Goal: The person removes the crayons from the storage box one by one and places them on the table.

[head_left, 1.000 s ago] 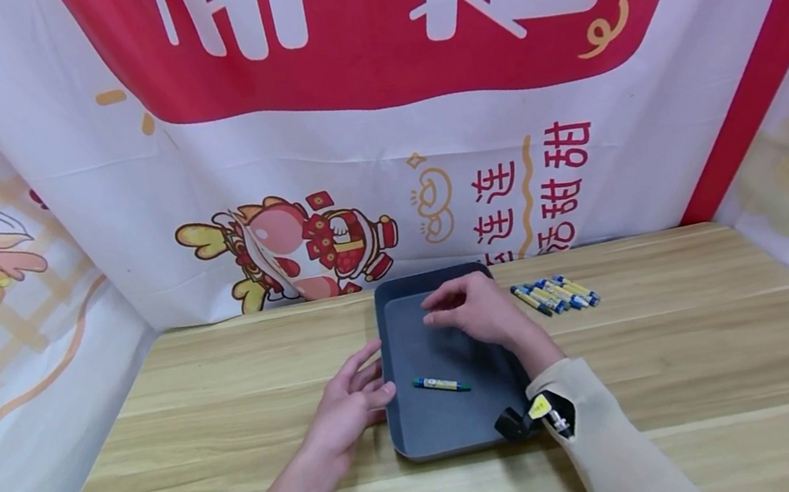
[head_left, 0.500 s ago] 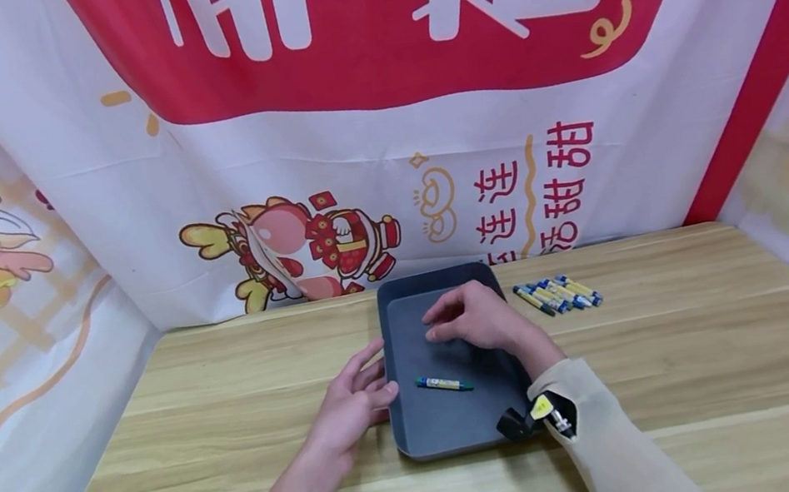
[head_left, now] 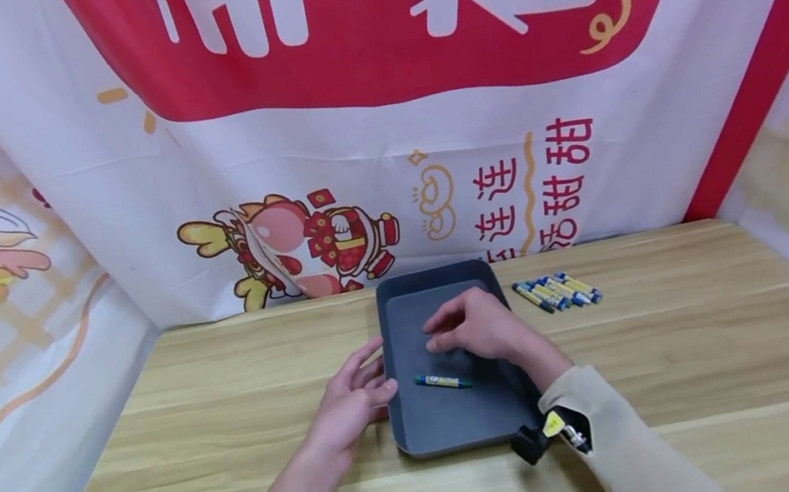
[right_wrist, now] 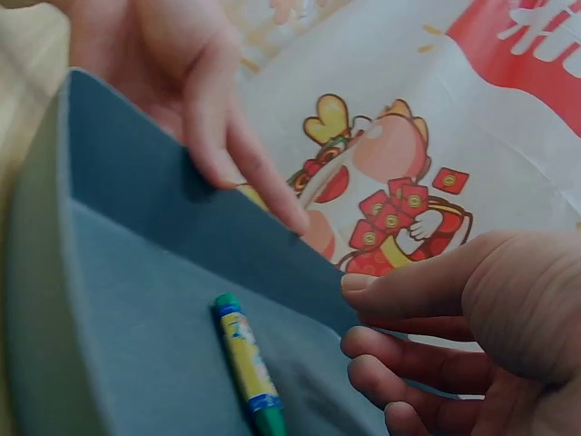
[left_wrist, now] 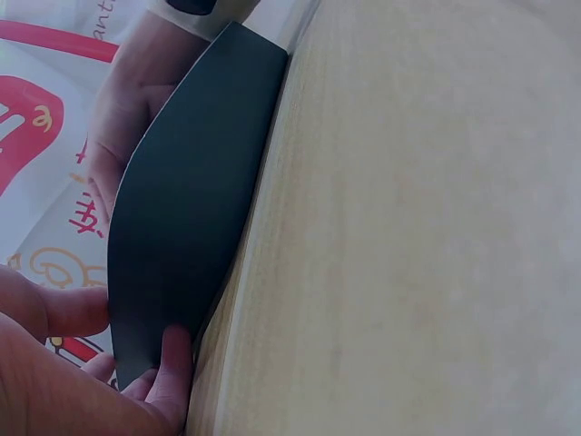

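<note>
A dark grey rectangular tray [head_left: 466, 429] stands on the wooden table. Inside it lies a single green crayon [head_left: 444, 382] in a yellow and blue wrapper, with its green tip plain in the right wrist view. My left hand [head_left: 345, 408] touches the tray's left side, its fingers spread along the outer wall and the thumb at the rim. Over the upper part of the tray hovers my right hand [head_left: 477, 325], fingers loosely bent. In the right wrist view there is a gap between its thumb [right_wrist: 408, 282] and fingers, and they hold nothing.
Several crayons [head_left: 556, 292] lie side by side on the table [head_left: 683, 357], just right of the tray's far end. A printed cloth [head_left: 289, 143] hangs behind the table, with more cloth at both sides. A small black camera [head_left: 531, 441] sits at the right wrist.
My right hand has come slightly nearer, with its wrist shifted a little to the right. Left hand, tray and crayons stay put.
</note>
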Tool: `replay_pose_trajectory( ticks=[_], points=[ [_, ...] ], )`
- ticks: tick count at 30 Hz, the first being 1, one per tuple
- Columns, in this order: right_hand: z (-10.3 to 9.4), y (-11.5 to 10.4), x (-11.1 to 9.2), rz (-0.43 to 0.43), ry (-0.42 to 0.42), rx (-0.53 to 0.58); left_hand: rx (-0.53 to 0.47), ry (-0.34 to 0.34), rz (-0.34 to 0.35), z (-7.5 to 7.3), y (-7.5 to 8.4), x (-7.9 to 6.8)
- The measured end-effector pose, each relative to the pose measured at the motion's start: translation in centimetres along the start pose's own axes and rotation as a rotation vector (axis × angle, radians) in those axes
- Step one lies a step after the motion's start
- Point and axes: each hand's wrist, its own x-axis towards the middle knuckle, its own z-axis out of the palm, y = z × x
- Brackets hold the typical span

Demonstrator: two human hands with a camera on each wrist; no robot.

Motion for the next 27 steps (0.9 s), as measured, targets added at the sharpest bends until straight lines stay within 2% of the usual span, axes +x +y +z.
replay_pose_trajectory(
  ticks=[14,27],
  points=[
    [0.9,0.3,-0.9,0.025,-0.052,-0.098,-0.009,-0.005,0.007,0.0,-0.1,0.0],
    [1.5,0.5,-1.7,0.001,-0.078,-0.123,-0.01,-0.001,0.013,0.1,-0.2,-0.1]
  ],
)
